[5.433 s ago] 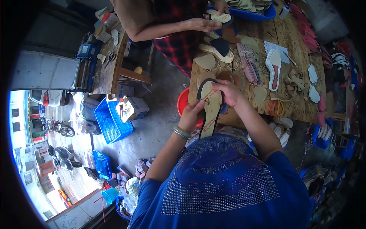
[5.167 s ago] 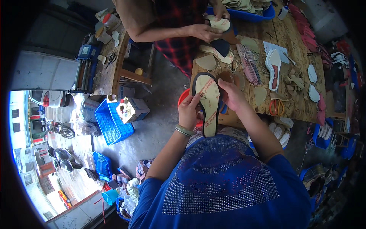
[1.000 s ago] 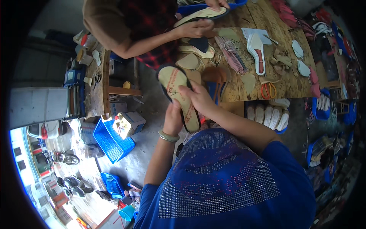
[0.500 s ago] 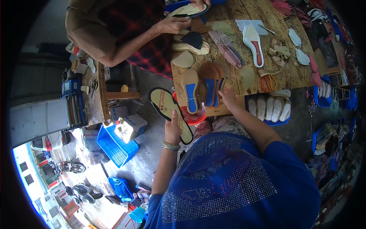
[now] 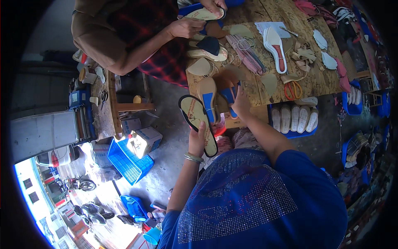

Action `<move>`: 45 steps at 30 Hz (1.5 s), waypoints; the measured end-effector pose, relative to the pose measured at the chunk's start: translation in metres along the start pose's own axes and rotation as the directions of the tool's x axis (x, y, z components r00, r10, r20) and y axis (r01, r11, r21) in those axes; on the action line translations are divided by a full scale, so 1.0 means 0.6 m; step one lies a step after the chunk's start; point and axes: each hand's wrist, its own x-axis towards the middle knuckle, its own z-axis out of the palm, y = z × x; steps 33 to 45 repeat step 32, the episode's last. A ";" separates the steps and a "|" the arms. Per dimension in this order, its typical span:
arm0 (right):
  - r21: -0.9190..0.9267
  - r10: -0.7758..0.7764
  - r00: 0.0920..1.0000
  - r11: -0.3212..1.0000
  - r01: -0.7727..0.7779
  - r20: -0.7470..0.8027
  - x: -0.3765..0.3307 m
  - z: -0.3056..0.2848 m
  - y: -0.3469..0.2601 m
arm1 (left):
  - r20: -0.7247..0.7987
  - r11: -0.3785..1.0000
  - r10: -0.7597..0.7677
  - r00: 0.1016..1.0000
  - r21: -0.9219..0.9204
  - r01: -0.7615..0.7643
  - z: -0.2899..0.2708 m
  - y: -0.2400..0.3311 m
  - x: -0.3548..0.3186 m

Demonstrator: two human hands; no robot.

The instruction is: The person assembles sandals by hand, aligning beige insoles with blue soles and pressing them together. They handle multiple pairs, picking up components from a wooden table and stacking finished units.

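Note:
My left hand (image 5: 197,140) is closed around a cream shoe insole (image 5: 193,111) with a black rim, its thumb on the printed face. The insole is upright, in front of the table's near edge. My right hand (image 5: 241,104) grips brown insoles (image 5: 226,83) with blue patches at that edge; their upper ends are blurred, and I cannot tell how many it holds. Just left of them lies another brown insole (image 5: 205,86) with a blue patch, partly hidden by the cream one.
Across the wooden table (image 5: 248,93), a co-worker's hand (image 5: 187,28) works on a cream insole. Orange-handled scissors (image 5: 292,90), a white sole stack (image 5: 273,43) and a tied pink bundle (image 5: 247,54) lie there. A blue crate (image 5: 129,164) stands on the floor at left.
My left hand has brought the cream insole right, closer to the brown ones. My right hand has moved slightly left onto the brown insoles, which have shifted. The co-worker's hands moved slightly.

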 end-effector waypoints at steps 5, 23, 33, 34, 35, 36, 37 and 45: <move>0.036 0.077 0.996 0.996 -0.079 0.037 0.005 -0.014 0.034 | -0.020 0.997 -0.045 0.999 0.068 0.046 -0.011 -0.026 0.029; -0.283 -0.304 0.952 0.917 0.282 -0.034 -0.024 -0.016 0.080 | -0.157 0.814 0.231 0.960 0.571 -0.103 -0.007 -0.139 0.194; -0.171 -0.266 0.959 0.945 0.280 0.102 -0.002 -0.023 0.097 | -0.244 0.718 0.254 0.936 0.696 -0.014 0.001 -0.120 0.172; -0.171 -0.266 0.959 0.945 0.280 0.102 -0.002 -0.023 0.097 | -0.244 0.718 0.254 0.936 0.696 -0.014 0.001 -0.120 0.172; -0.171 -0.266 0.959 0.945 0.280 0.102 -0.002 -0.023 0.097 | -0.244 0.718 0.254 0.936 0.696 -0.014 0.001 -0.120 0.172; -0.171 -0.266 0.959 0.945 0.280 0.102 -0.002 -0.023 0.097 | -0.244 0.718 0.254 0.936 0.696 -0.014 0.001 -0.120 0.172; -0.171 -0.266 0.959 0.945 0.280 0.102 -0.002 -0.023 0.097 | -0.244 0.718 0.254 0.936 0.696 -0.014 0.001 -0.120 0.172; -0.171 -0.266 0.959 0.945 0.280 0.102 -0.002 -0.023 0.097 | -0.244 0.718 0.254 0.936 0.696 -0.014 0.001 -0.120 0.172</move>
